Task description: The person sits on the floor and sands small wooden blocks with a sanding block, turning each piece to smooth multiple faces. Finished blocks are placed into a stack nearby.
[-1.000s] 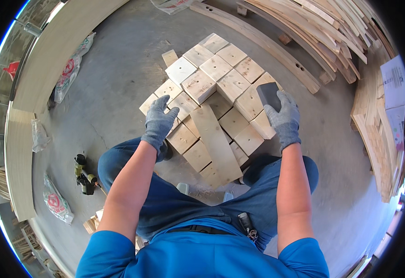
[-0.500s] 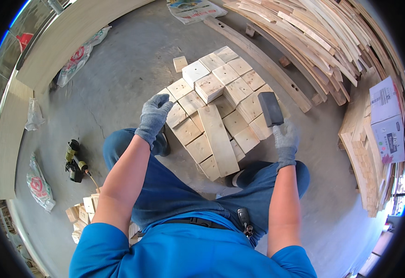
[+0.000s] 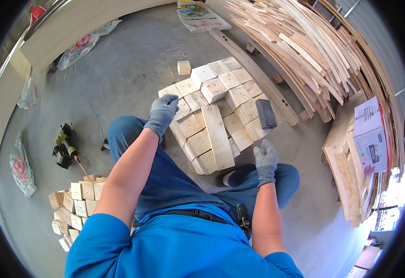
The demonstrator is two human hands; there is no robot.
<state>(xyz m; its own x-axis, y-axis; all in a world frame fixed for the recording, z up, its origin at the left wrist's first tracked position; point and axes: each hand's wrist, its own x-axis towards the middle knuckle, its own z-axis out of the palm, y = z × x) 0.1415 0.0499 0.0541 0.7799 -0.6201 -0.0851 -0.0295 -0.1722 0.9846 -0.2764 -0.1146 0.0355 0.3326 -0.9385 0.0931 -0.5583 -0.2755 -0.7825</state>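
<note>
The right hand (image 3: pixel 266 161), the nearer one, has curled fingers, on what I cannot tell; just ahead, across a gap, the dark block (image 3: pixel 266 114) shows over the right side of the wooden blocks (image 3: pixel 215 88), long axis fore-and-aft. The left hand (image 3: pixel 162 115) bends at their left edge, grip unclear. Earlier, right fingers and dark block looked closer

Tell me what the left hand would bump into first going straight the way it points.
The left hand would probably meet the pale wooden block just ahead, or pass above it; depth is unclear.
</note>
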